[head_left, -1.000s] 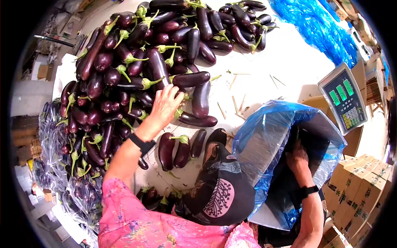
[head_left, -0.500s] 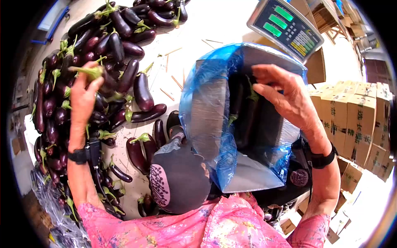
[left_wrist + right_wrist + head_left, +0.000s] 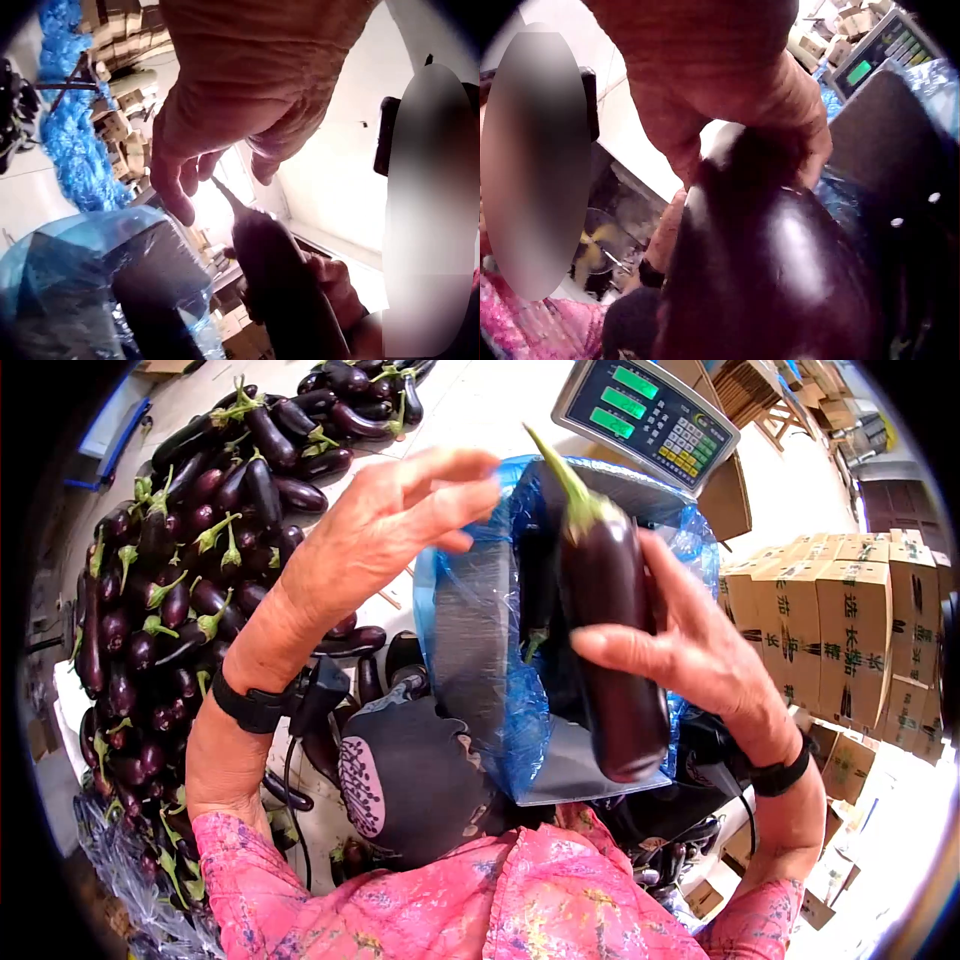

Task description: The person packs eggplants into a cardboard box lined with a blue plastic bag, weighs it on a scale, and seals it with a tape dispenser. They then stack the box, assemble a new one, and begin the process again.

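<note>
This is a produce-packing place: in the head view, eggplants [image 3: 176, 602] lie heaped at left, a digital scale [image 3: 645, 420] stands upper right, printed cartons [image 3: 840, 625] are stacked at right, a plastic-lined box [image 3: 470, 630] sits centre.

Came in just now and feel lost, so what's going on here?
A person's right hand grips a purple eggplant round its body, at an open box lined with blue plastic. More eggplants lie in the box. The left hand holds nothing, its fingers near the stem. A large pile of eggplants lies to the left, and a digital scale with green readouts stands beyond the box.
</note>
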The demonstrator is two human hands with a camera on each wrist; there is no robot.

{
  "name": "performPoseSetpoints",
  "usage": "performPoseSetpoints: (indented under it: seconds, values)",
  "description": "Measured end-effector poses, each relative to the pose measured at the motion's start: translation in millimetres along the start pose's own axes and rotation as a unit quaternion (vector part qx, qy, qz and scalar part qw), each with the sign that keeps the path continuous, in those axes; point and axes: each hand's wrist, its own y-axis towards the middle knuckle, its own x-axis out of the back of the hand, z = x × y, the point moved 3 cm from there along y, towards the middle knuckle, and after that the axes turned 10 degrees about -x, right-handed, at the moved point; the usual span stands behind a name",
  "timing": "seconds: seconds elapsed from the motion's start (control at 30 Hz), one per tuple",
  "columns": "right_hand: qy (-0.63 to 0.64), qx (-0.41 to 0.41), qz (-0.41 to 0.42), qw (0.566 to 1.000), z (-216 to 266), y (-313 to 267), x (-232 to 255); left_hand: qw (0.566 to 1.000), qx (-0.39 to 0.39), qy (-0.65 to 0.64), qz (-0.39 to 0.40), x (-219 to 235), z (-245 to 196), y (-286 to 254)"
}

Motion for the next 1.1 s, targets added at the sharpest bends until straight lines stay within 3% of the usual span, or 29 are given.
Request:
performPoseSetpoints:
  seconds: [0.07,0.2,0.27,0.33,0.4,0.47,0.53,0.6,0.73,0.77,1.0,1.1]
  values:
    - [-0.05,-0.006,-0.026,0.998,-34,-11,2,0.988,0.118,-0.09,0.045,6,27,-16]
    - [-0.067,-0.138,-0.041,0.987,-51,3,13,0.975,0.207,-0.066,-0.036,24,83,-47]
    - [-0.128,-0.162,-0.04,0.978,-63,25,4,0.964,0.24,-0.074,-0.089,37,114,-65]
    - [-0.228,-0.175,-0.032,0.957,-86,46,-15,0.953,0.262,-0.078,-0.133,42,137,-87]
    - [-0.215,-0.169,-0.014,0.962,-101,54,-29,0.94,0.281,-0.1,-0.168,42,158,-109]
    - [-0.188,-0.19,-0.031,0.963,-109,65,-30,0.923,0.301,-0.133,-0.2,41,174,-138]
    - [-0.207,-0.191,-0.099,0.954,-121,80,-38,0.91,0.311,-0.149,-0.229,41,191,-162]
    - [-0.275,-0.195,-0.098,0.936,-122,82,-58,0.899,0.319,-0.151,-0.258,40,213,-181]
    - [-0.287,-0.17,-0.144,0.932,-151,95,-92,0.909,0.306,-0.102,-0.265,21,232,-201]
    - [-0.241,-0.202,-0.14,0.939,-144,93,-95,0.911,0.316,-0.092,-0.247,18,230,-204]
    - [-0.028,-0.166,-0.206,0.964,-124,64,-92,0.909,0.339,-0.059,-0.237,3,228,-222]
    - [-0.027,-0.144,-0.221,0.964,-129,60,-95,0.907,0.346,-0.042,-0.238,1,238,-227]
